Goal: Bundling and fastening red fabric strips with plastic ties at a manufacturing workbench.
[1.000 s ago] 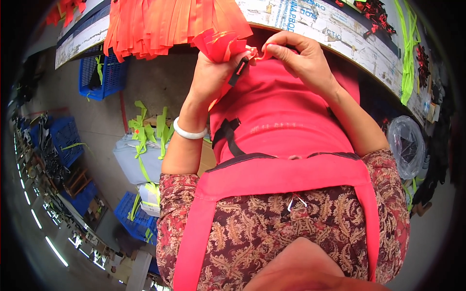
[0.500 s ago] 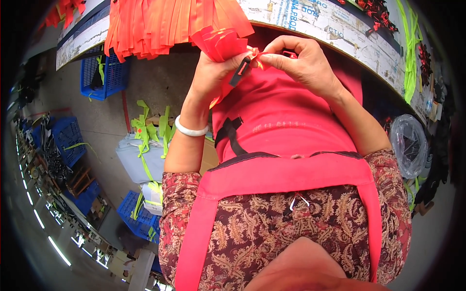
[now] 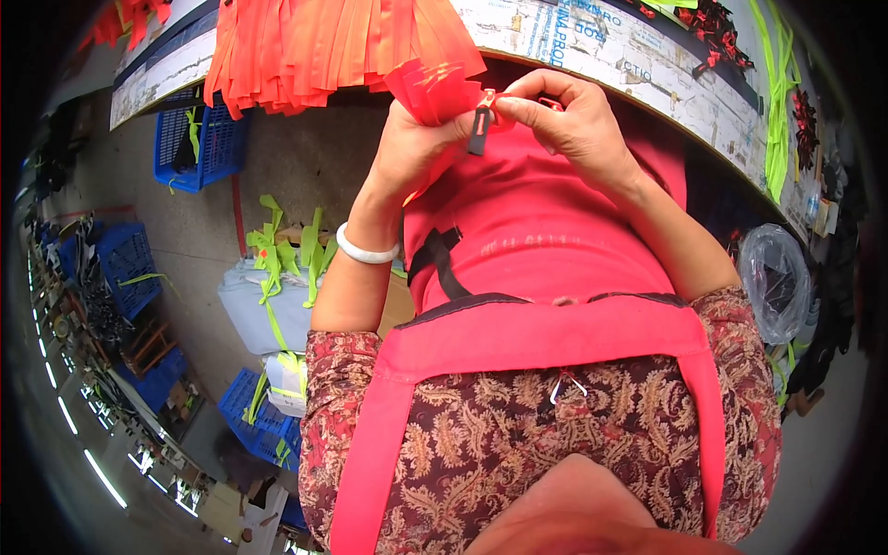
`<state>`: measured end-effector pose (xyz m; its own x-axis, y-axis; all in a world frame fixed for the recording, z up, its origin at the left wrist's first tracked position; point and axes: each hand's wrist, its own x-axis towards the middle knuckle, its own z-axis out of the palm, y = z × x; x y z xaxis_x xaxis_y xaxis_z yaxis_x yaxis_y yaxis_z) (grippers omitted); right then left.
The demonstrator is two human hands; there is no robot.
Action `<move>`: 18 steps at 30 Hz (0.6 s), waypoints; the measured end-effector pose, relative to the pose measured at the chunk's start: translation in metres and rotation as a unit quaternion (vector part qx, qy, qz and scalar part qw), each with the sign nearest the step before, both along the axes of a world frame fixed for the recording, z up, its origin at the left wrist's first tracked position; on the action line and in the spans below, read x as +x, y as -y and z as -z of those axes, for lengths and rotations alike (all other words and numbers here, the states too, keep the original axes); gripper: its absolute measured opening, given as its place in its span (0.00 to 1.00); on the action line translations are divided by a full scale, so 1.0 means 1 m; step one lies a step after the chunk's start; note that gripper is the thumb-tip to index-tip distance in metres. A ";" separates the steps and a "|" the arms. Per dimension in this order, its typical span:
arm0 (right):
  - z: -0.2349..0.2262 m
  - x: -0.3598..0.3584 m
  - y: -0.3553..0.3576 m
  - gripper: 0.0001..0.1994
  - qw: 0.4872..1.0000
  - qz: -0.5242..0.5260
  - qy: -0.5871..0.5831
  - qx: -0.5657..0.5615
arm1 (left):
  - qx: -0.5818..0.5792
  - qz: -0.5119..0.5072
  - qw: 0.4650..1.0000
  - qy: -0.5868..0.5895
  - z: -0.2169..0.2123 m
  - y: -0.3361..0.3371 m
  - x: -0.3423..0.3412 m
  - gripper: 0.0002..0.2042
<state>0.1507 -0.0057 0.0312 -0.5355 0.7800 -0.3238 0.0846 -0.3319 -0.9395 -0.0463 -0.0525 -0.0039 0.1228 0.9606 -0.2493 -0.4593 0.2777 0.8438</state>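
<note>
My left hand (image 3: pixel 412 153) is closed around a bunch of orange-red zipper tapes (image 3: pixel 427 92), which fan up past the fingers. At its thumb tip a zipper slider with a black pull tab (image 3: pixel 478 131) hangs on the tape end. My right hand (image 3: pixel 581 125) pinches at that same end, thumb and forefinger meeting just right of the slider. Another small red-and-black piece (image 3: pixel 552 104), perhaps a slider, shows between the right fingers. Beyond the left hand, a thick pile of orange zipper tapes (image 3: pixel 324 46) drapes over the table edge.
The worktable (image 3: pixel 638 83) curves across the far side. Red-and-black sliders (image 3: pixel 721 42) and yellow-green strips (image 3: pixel 777 102) lie at its right. Blue crates (image 3: pixel 176 148) stand on the floor at left, near a grey bundle (image 3: pixel 264 305). A clear plastic bag (image 3: pixel 775 282) is at right.
The black pull tab has swung to hang more upright. My left hand has shifted slightly right, bringing the bunched tapes with it; my right hand still pinches.
</note>
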 end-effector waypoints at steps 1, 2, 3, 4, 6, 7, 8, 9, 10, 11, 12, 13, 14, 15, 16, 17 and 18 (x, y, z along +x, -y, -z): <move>-0.001 -0.001 0.002 0.09 1.000 0.018 0.004 0.011 | 0.018 0.003 1.000 -0.010 0.001 0.002 0.001 0.08; -0.001 -0.002 0.004 0.09 0.999 0.036 0.009 0.021 | 0.035 0.003 0.999 -0.013 0.002 0.003 0.002 0.08; -0.001 -0.003 0.005 0.09 0.999 0.023 0.022 0.032 | 0.029 -0.009 0.997 -0.070 0.003 0.003 0.002 0.08; -0.001 -0.004 0.006 0.09 0.999 0.022 0.022 0.032 | 0.034 -0.008 0.997 -0.072 0.004 0.003 0.002 0.08; 0.000 -0.006 0.007 0.08 0.994 0.039 -0.020 0.103 | 0.075 -0.018 0.985 -0.154 0.005 0.003 0.000 0.11; 0.002 -0.008 0.007 0.08 0.983 0.031 -0.008 0.182 | 0.074 -0.019 0.985 -0.154 0.006 0.002 -0.001 0.11; 0.004 -0.008 0.007 0.08 0.983 0.034 -0.014 0.179 | 0.159 -0.008 0.954 -0.256 0.006 0.001 -0.002 0.12; 0.005 -0.008 0.007 0.08 0.965 0.014 0.013 0.260 | 0.224 0.001 0.906 -0.358 0.007 0.001 -0.003 0.14; 0.007 -0.008 0.006 0.09 0.940 0.003 0.039 0.340 | 0.241 0.005 0.904 -0.353 0.008 0.000 -0.003 0.14; 0.008 -0.008 0.006 0.09 0.940 -0.004 0.041 0.339 | 0.236 -0.002 0.895 -0.377 0.009 0.002 -0.002 0.14; 0.010 -0.008 0.006 0.09 0.939 0.001 0.032 0.344 | 0.231 -0.011 0.886 -0.401 0.010 0.003 -0.002 0.15; 0.010 -0.009 0.006 0.09 0.939 0.008 0.028 0.343 | 0.232 -0.012 0.886 -0.401 0.012 0.002 -0.001 0.15; 0.011 -0.009 0.007 0.09 0.937 0.004 0.023 0.349 | 0.241 -0.017 0.888 -0.391 0.014 0.002 0.000 0.15; 0.011 -0.009 0.007 0.09 0.938 0.007 0.033 0.345 | 0.250 -0.022 0.890 -0.380 0.015 0.002 0.000 0.15; 0.010 -0.009 0.008 0.09 0.939 0.011 0.045 0.341 | 0.250 -0.023 0.890 -0.380 0.016 0.002 0.000 0.15; 0.010 -0.010 0.009 0.09 0.939 0.009 0.044 0.341 | 0.229 -0.023 0.914 -0.334 0.017 0.001 0.000 0.14; 0.009 -0.010 0.009 0.08 0.937 0.013 0.040 0.347 | 0.197 -0.019 0.938 -0.286 0.017 0.001 0.000 0.14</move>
<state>0.1405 -0.0151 0.0227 -0.5096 0.8300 0.2268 0.1646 0.3528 -0.9211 -0.0460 -0.0531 -0.0211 0.0418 0.9930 0.1107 0.0971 -0.1143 0.9887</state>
